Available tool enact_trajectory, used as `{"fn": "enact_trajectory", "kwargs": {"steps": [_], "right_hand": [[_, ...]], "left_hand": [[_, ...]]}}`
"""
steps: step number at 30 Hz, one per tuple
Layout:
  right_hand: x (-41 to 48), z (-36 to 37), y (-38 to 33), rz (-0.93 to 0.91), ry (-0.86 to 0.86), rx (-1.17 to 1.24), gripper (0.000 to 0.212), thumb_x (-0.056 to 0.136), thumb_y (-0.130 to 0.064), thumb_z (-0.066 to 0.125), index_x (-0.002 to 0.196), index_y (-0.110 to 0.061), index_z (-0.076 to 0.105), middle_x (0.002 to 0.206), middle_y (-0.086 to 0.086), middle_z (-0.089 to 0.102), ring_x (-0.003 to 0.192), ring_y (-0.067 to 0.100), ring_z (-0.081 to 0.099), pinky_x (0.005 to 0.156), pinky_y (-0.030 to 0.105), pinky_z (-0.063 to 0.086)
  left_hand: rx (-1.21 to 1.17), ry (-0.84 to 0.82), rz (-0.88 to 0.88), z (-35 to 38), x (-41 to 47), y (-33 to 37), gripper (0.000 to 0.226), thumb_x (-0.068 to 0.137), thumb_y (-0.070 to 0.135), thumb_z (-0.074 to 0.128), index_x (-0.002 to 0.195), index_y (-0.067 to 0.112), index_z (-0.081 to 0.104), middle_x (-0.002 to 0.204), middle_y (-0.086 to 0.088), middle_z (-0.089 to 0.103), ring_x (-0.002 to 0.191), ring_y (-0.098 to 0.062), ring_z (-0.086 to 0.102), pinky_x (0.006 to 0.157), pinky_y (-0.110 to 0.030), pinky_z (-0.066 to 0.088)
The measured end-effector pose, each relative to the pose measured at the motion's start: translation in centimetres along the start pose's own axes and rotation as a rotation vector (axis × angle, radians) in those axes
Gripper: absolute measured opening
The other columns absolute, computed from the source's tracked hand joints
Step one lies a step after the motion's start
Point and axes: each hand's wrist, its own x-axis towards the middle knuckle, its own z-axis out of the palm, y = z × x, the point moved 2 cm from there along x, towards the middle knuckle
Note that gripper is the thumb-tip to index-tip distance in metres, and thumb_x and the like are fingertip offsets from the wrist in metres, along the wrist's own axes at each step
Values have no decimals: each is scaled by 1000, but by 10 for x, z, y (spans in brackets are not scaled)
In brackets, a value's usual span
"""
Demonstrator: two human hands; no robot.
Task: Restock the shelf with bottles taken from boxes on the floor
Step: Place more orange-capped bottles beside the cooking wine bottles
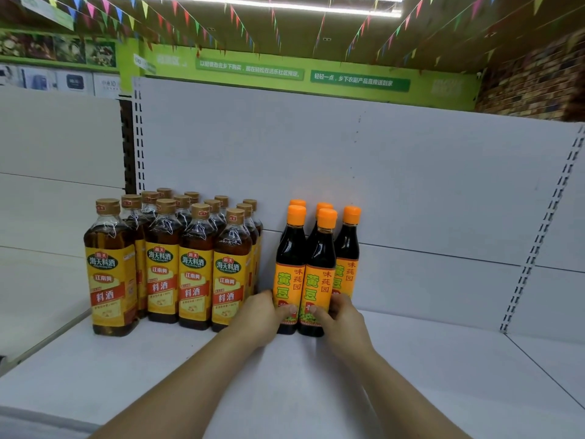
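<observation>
Your left hand [262, 315] wraps left front bottle [289, 274] low, thumb on label; right hand [340, 318] same on right front bottle [319, 280]. Both upright on shelf [411, 359], touching. Fingers behind hidden, probably curled. Shove hard and you topple back row [349, 242]; low grip, tall necks wobble.

Left grip [260, 315], right grip [342, 323] bare; both forearms [177, 377] bare to frame edge

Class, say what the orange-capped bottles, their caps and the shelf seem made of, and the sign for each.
Orange-capped bottles: glass or hard plastic, glossy; glints on dark shoulders. Caps: probably plastic, satin; smooth uniform orange. Shelf: likely painted metal, matte white; thin panels, slotted uprights.
</observation>
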Motion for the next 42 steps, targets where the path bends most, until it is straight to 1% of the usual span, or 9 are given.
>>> {"fn": "enact_trajectory", "kwargs": {"steps": [4,11,14,19,25,29,33,38,42], "right_hand": [[3,2,2,1,-2,-8,32,97,-38,68,124,-29,54,113,-11,70,100,12,68,85,27,52],[3,3,3,9,19,-6,33,97,-39,68,124,-29,52,112,-11,69,100,14,67,88,29,53],[3,4,3,6,21,-1,30,98,-38,67,121,-32,50,108,-14,67,97,12,66,88,28,53],[3,4,2,0,29,-22,32,98,-38,67,124,-29,51,108,-14,67,96,12,65,85,27,52],[4,5,1,-4,28,-51,34,99,-38,66,127,-25,53,115,-9,69,98,13,66,82,26,51],[4,6,0,2,30,-63,35,99,-38,65,130,-24,54,117,-8,70,101,16,67,84,28,52],[2,7,-1,3,33,-66,31,100,-38,64,127,-26,55,116,-8,70,101,16,67,86,30,53],[-1,8,-5,10,32,-87,30,101,-39,62,127,-27,55,119,-6,69,104,18,67,90,34,55],[-4,8,-8,32,13,-100,30,102,-39,59,129,-27,52,121,-6,68,106,19,66,88,33,53]], "left_hand": [[29,-7,0,0,4,-2,45,97,55,60,127,22,59,119,3,70,98,-15,64,84,-32,53],[13,-23,-5,1,9,-5,44,97,55,59,128,24,58,122,4,69,107,-18,65,92,-36,54],[4,-27,-18,2,11,-5,45,98,55,58,130,24,57,124,4,69,109,-19,65,91,-35,53],[25,-23,-36,6,12,-5,46,99,55,55,132,23,53,127,1,67,114,-22,64,94,-38,53],[60,-5,-73,12,10,-5,49,102,56,48,133,18,48,129,-4,65,116,-27,63,94,-41,52],[67,-14,-77,13,10,-5,49,103,56,45,135,18,46,132,-4,65,118,-28,63,96,-42,52],[65,-25,-84,13,8,-3,51,104,56,42,137,17,44,134,-5,64,120,-29,62,96,-41,51],[7,-33,-106,16,5,-4,51,104,55,42,141,20,39,134,-4,63,120,-29,61,97,-41,51],[-81,-42,-117,15,2,-2,54,104,54,44,146,21,35,139,-2,60,124,-28,59,101,-42,49]]}}
